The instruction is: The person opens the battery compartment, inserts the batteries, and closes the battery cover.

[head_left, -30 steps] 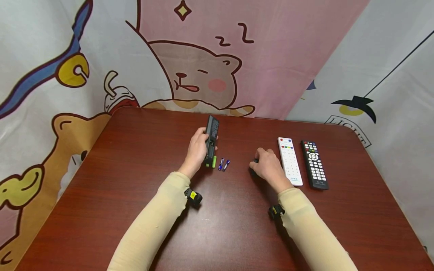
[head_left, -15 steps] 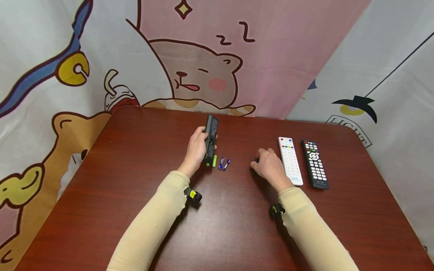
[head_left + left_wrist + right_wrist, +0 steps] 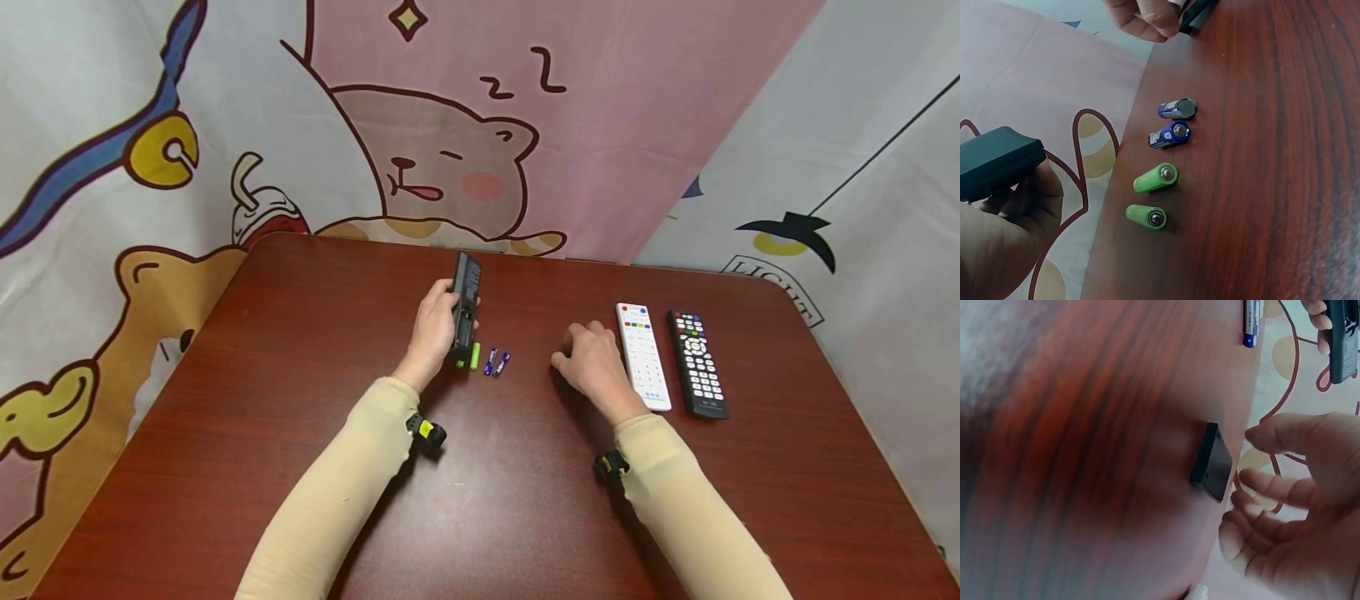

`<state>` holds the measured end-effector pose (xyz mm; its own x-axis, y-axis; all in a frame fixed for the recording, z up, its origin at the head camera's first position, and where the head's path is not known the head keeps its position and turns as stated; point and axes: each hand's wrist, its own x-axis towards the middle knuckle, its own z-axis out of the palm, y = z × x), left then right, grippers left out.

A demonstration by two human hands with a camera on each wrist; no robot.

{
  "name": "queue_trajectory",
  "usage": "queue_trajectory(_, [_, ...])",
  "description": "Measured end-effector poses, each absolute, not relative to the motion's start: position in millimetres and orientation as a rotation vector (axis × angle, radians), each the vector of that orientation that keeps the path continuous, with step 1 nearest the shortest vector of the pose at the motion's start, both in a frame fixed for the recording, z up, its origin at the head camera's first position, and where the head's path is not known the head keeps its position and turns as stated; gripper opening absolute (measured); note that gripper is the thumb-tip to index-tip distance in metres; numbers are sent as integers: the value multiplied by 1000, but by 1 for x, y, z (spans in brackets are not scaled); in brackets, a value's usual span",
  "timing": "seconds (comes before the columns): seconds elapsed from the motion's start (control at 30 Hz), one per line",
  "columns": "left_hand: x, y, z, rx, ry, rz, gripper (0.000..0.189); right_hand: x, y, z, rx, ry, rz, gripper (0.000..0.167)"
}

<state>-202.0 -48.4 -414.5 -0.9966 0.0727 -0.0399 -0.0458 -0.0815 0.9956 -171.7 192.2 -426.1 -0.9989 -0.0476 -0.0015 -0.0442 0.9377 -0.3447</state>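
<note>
My left hand [image 3: 429, 333] grips a black remote control [image 3: 466, 292] above the table, its back turned up and its battery compartment uncovered. Below the remote's lower end lie two green batteries [image 3: 1157, 178], with two blue batteries [image 3: 1169, 135] beside them. In the right wrist view a small black battery cover [image 3: 1213, 464] lies on the table. My right hand [image 3: 595, 360] hovers right by it, thumb and fingers spread apart with nothing between them. From the head view, that hand hides the cover.
To the right of my right hand, a white remote control [image 3: 643, 358] and another black remote control [image 3: 697, 367] lie face up side by side on the brown table [image 3: 480, 517]. A printed cartoon curtain [image 3: 600, 125] hangs behind the table's far edge.
My right hand has let go of the black battery cover and its fingers have lifted and opened slightly. The left hand keeps holding the remote almost still.
</note>
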Motion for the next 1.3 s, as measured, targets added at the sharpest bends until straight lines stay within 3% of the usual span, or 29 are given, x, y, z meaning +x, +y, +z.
queue_trajectory(0.3, [-203,-49,-414,29,2069,2250,42,-172,186,-428,-236,3141,-717,22])
queue_trajectory(1.3, [-205,-51,-415,4,2079,2264,40,-169,152,-428,-367,2976,-786,26])
